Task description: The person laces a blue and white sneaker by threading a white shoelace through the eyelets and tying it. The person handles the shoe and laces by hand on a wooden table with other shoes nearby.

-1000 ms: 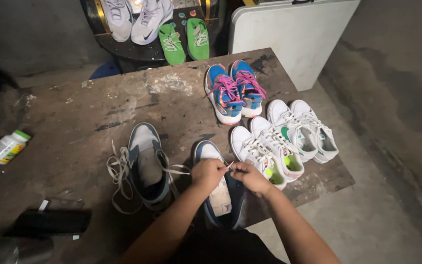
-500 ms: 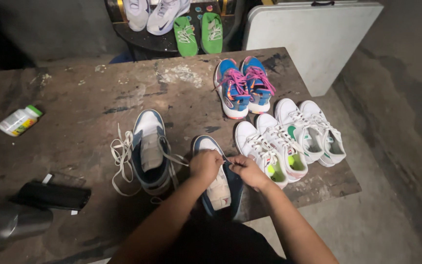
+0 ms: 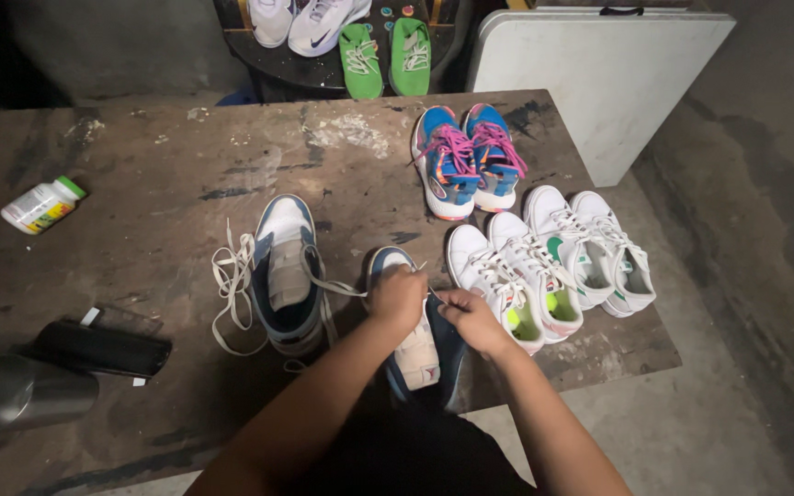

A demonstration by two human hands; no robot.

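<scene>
a small white bottle with a green cap (image 3: 43,204) lies on its side at the far left of the worktop (image 3: 158,156). since the earlier frame it sits nearer the left edge. at the near edge, the left hand (image 3: 399,297) and right hand (image 3: 470,317) pinch a lace over the navy and white shoe (image 3: 420,354); its mate (image 3: 285,274) lies left, white pairs (image 3: 544,266) right.
</scene>
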